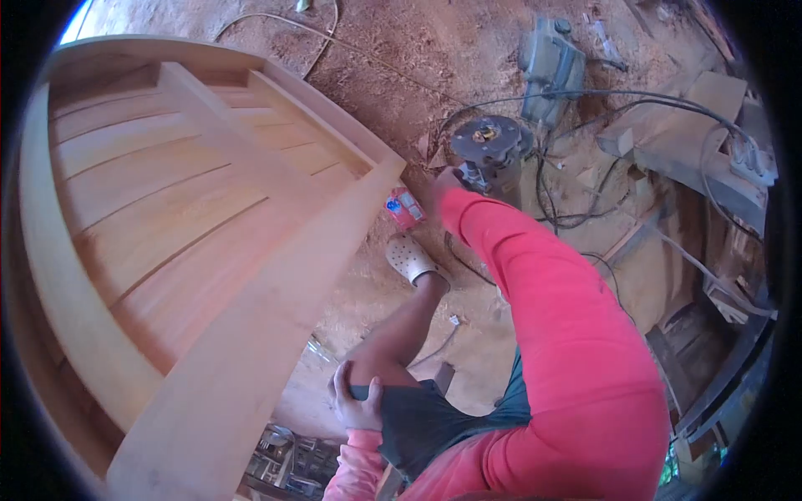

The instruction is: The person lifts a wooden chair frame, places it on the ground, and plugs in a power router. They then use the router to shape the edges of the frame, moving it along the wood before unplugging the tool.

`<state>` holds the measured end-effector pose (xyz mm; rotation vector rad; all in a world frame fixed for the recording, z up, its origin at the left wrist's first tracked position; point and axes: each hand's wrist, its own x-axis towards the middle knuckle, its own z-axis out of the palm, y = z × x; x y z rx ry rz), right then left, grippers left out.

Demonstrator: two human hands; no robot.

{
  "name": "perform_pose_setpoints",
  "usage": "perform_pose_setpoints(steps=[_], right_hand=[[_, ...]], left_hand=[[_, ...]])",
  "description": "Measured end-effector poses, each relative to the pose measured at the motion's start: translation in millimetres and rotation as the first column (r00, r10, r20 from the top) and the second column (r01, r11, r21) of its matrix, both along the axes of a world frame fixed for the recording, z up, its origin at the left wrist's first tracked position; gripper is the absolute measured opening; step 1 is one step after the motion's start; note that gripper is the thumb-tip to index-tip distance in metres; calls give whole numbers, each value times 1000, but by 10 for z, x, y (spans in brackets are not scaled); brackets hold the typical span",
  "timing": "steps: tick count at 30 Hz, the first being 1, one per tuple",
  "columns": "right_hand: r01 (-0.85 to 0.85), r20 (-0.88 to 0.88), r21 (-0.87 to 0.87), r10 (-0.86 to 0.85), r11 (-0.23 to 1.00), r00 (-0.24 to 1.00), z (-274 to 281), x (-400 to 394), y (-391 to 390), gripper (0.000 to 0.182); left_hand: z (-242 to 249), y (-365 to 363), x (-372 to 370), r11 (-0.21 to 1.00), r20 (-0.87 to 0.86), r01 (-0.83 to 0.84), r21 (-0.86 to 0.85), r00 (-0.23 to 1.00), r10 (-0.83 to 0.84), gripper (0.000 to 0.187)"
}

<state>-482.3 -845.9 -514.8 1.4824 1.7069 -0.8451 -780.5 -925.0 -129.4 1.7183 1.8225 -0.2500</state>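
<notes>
My right hand (449, 181) reaches forward with curled fingers against the near side of a router (489, 144), its round dark base plate facing up. Part of the grip is hidden and blurred. The tool stands on the dusty ground. My left hand (357, 402) rests on my bent left knee, fingers and thumb apart, holding nothing. A red packet (404, 207) lies on the ground between my foot in a pale clog (411, 259) and the wooden frame. That large panelled frame (276, 334) fills the left side.
Behind the router lies a grey-green power tool (553, 71). Black cables (635, 93) run across the ground to a socket block (753, 163) on thick timber (702, 167). A loose plug (454, 320) lies near my leg. Metal parts (292, 459) sit at the bottom.
</notes>
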Motion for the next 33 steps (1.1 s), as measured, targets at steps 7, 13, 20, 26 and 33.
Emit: perform_pose_setpoints(steps=[7,13,20,26,33], right_hand=[[626,-146,202,-608,754,780,-408,538,-971,25],[624,-103,266,-622,735,776,2186,1340,-1342,68],[973,-468,224,-868,63,164,4600,1083,-1950,49],[782,-620,-238,-530,-576,-579,6632,671,-2359,36],[725,-608,-411,-426,-553,-670,6989,463,-2861,32]], left_hand=[[167,-25,99,997,-17,47,-53,999,-48,65],[322,-169,210,959,-153,254,-129,950,-272,61],[-739,-497,637,890,374,-91,-446,885,277,62],[346,-252,1893,426,358,106,-898,739,570,72],[13,-721,2061,179,353,329,-927,609,711,39]])
